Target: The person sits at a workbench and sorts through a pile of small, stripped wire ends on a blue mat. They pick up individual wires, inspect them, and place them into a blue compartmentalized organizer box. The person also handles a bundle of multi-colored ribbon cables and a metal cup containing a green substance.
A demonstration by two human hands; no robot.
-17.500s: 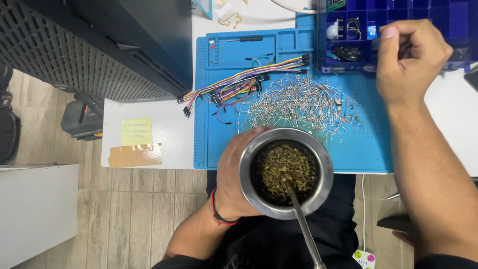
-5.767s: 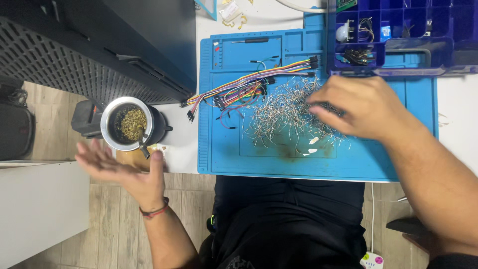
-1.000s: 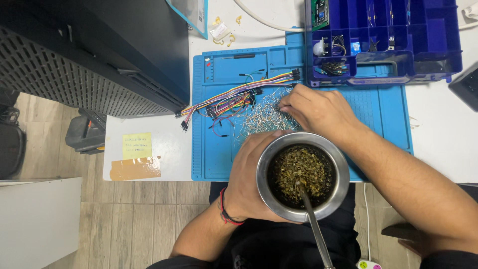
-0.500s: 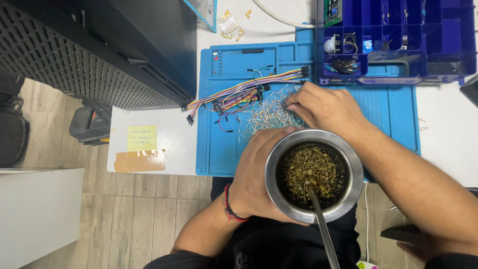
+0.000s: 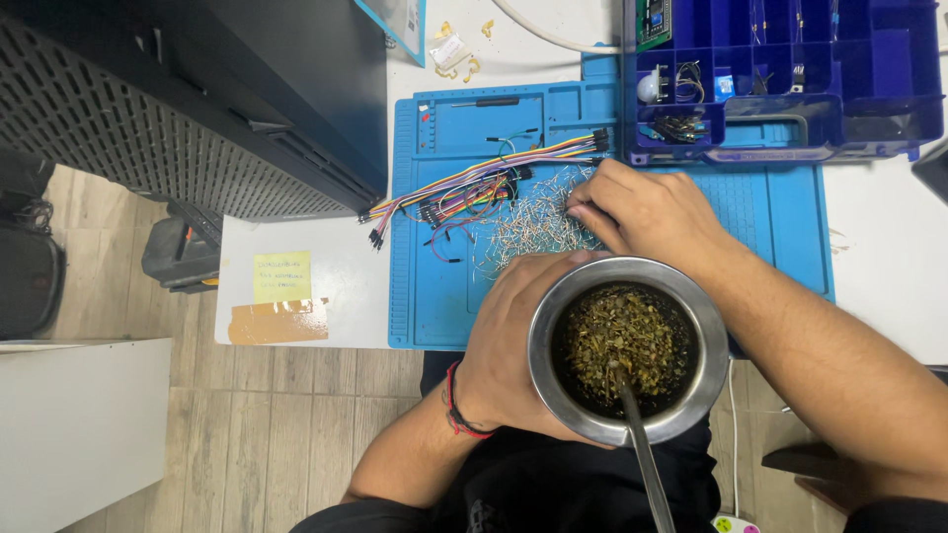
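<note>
My left hand (image 5: 513,345) grips a round metal cup (image 5: 553,395) full of green-brown herb leaves (image 5: 624,341), raised close under the camera. A metal straw (image 5: 647,459) stands in the leaves and points toward me. My right hand (image 5: 642,212) rests with curled fingers on a pile of small wire-legged components (image 5: 528,222) spread over the blue work mat (image 5: 770,217). A bundle of coloured jumper wires (image 5: 474,183) lies just left of that pile.
A blue compartment box (image 5: 869,89) with small parts stands at the back right of the white table (image 5: 326,276). A dark perforated case (image 5: 197,109) fills the left. A yellow sticky note (image 5: 281,276) and brown tape lie on the table's left corner. Wooden floor below.
Over the last second the cup in my left hand came a bit nearer and to the right. My right hand stayed on the component pile.
</note>
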